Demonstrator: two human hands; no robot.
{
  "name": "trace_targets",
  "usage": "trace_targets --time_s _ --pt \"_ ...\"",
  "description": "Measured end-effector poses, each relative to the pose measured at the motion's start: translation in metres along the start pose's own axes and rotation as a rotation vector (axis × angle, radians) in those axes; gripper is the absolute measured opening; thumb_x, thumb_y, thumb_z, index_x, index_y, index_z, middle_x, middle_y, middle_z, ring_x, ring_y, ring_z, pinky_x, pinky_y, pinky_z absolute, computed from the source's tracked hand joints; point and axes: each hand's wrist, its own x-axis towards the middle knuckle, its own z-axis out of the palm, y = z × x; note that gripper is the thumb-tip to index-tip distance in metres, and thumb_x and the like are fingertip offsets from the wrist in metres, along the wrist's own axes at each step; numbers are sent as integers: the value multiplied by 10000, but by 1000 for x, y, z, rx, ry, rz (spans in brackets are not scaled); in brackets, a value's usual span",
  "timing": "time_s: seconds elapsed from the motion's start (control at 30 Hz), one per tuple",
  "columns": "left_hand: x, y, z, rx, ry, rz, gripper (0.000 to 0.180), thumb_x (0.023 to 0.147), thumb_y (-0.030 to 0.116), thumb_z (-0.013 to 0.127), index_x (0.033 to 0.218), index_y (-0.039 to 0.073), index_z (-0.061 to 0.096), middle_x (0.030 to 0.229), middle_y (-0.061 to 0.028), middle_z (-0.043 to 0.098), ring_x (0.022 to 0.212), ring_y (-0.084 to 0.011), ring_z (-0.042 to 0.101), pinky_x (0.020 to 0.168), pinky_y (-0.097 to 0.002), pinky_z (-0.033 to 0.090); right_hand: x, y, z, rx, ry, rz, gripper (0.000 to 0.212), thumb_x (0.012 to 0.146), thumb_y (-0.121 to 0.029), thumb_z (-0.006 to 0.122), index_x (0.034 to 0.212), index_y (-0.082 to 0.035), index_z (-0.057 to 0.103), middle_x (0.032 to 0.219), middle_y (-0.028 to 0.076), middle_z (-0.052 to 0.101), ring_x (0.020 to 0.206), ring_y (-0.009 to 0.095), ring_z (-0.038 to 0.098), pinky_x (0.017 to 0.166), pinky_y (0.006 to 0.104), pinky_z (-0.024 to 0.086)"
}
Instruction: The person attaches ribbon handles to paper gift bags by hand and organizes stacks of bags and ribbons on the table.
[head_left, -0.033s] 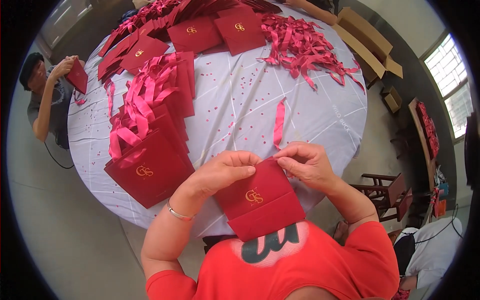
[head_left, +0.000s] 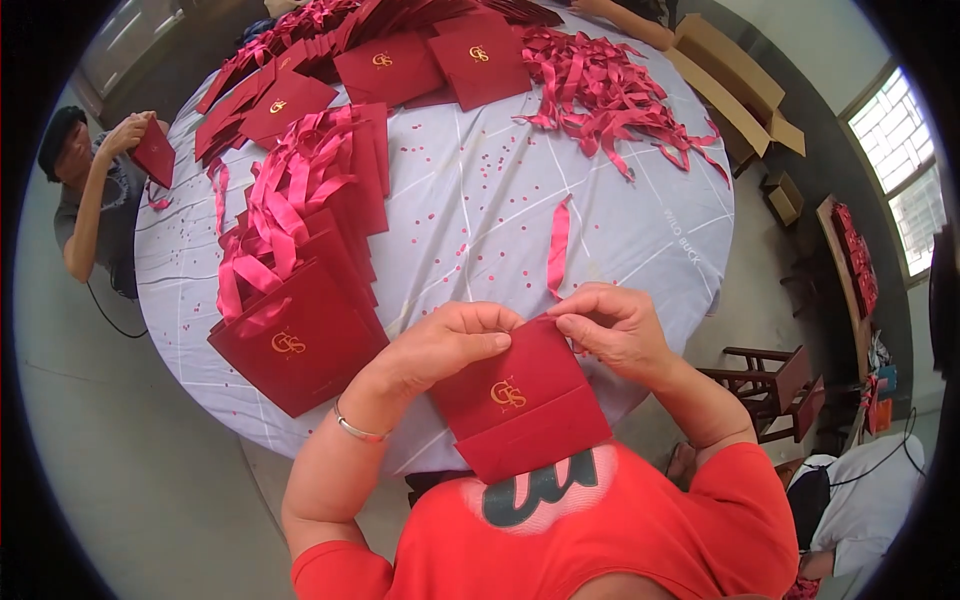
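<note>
Close to my body at the near edge of the table is a flat dark red paper bag (head_left: 520, 405) with a gold emblem and its bottom part folded up. The fingers of my left hand (head_left: 462, 338) are closed on the bag's far edge. At the far right corner of that edge, my right hand (head_left: 618, 328) pinches a pink ribbon (head_left: 559, 245), whose free length runs away over the cloth. My fingertips hide where ribbon and bag meet. Left of my hands stands a row of finished-looking red bags (head_left: 310, 340) with pink ribbon handles.
A heap of loose pink ribbons (head_left: 600, 95) lies at the far right of the round table (head_left: 640, 225). Flat red bags (head_left: 390, 65) pile up at the back. A co-worker (head_left: 95, 200) holds a bag at the left. Beyond the table are cardboard boxes (head_left: 735, 85) and a wooden stool (head_left: 770, 380).
</note>
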Motion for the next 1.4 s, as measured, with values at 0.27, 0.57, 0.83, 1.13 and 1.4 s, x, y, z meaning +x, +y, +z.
trace_targets --time_s 0.27,0.57,0.83,1.13,1.4 --pt "-1 2 -3 66 85 -29 167 981 95 528 1078 10 635 961 11 663 868 -55 599 804 -210 475 4 4 5 -521 71 -610 202 756 80 723 937 -9 709 798 88 646 657 147 615 551 258 474" --pt "-1 1 0 118 140 -45 158 966 58 503 1037 15 637 927 13 656 840 -55 591 775 -219 475 9 2 11 -701 -7 -711 198 707 11 779 864 -43 672 788 81 631 655 231 635 541 316 501" --pt "2 -3 -5 85 96 -41 171 964 58 516 1085 1 623 1002 -28 674 906 -78 623 834 -228 491 6 -3 8 -905 -129 -941 150 725 -47 731 860 -53 665 814 72 628 668 229 631 557 329 511" --pt "-1 0 0 77 143 -24 137 937 70 534 980 20 654 890 5 657 803 -60 584 729 -213 464 5 0 12 -880 -56 -866 165 727 -36 749 863 -54 656 797 66 618 654 226 633 549 326 513" --pt "-1 0 -3 82 115 -30 137 909 46 536 996 8 636 911 -3 664 804 -59 606 736 -205 478 7 -8 15 -870 -77 -764 161 730 -32 754 839 -57 638 782 64 611 649 225 634 529 330 509"
